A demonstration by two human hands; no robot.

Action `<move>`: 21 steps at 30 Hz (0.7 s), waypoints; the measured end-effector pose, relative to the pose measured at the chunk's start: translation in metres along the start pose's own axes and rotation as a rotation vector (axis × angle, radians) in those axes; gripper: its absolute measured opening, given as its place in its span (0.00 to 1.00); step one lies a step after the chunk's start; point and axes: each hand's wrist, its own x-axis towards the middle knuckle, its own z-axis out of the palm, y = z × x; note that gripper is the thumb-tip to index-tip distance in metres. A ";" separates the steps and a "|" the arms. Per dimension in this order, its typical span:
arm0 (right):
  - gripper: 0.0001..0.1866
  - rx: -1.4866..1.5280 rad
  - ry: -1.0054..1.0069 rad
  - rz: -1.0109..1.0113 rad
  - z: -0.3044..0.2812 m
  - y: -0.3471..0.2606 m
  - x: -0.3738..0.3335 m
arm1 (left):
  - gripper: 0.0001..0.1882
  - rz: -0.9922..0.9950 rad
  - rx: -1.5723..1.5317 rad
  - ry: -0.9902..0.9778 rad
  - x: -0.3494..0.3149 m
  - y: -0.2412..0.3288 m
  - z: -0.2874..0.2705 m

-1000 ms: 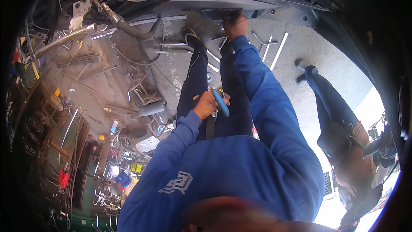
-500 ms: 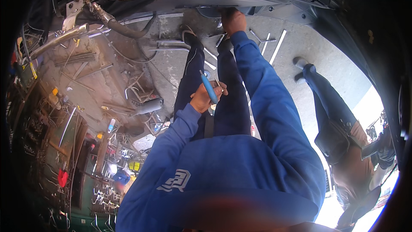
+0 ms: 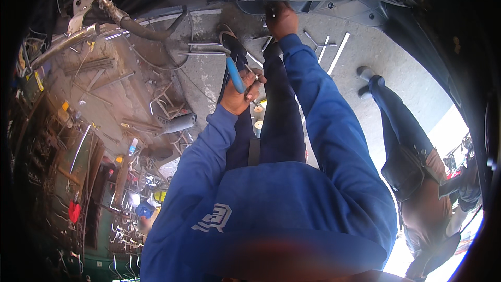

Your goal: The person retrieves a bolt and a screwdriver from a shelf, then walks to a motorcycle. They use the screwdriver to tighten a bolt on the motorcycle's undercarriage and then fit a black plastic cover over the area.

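My left hand [image 3: 241, 92] is closed around a blue-handled hand tool [image 3: 235, 74], held out in front of my legs. A thin metal piece [image 3: 251, 71] sticks up beside the handle from the same hand; the kind of tool does not show. Up at the dark vehicle panel [image 3: 334, 6], my right hand [image 3: 283, 22] is curled closed against the lower edge. Its fingertips are in shadow, and what they grip cannot be made out.
Metal tubes and bars [image 3: 339, 52] lie on the concrete floor around my feet. A corroded pipe with a hose [image 3: 138, 28] hangs at upper left. A grey cylinder [image 3: 178, 123] and scrap lie left. Another person [image 3: 412, 167] stands at right.
My left hand has moved up and slightly left, toward the panel, with the blue-handled tool in it. The right hand stays at the panel edge, its wrist slightly turned.
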 end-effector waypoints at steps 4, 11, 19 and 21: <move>0.08 -0.046 -0.075 0.086 -0.002 -0.003 -0.001 | 0.15 0.029 -0.044 -0.008 0.001 -0.001 0.001; 0.08 0.015 0.013 0.007 -0.004 -0.002 -0.001 | 0.14 0.015 -0.149 -0.058 0.011 -0.010 -0.007; 0.12 -0.048 0.011 -0.048 -0.007 -0.005 0.000 | 0.14 0.025 -0.156 -0.021 0.013 -0.015 -0.008; 0.12 -0.056 -0.027 0.038 -0.006 -0.007 0.001 | 0.12 0.027 -0.178 -0.003 0.010 -0.015 -0.006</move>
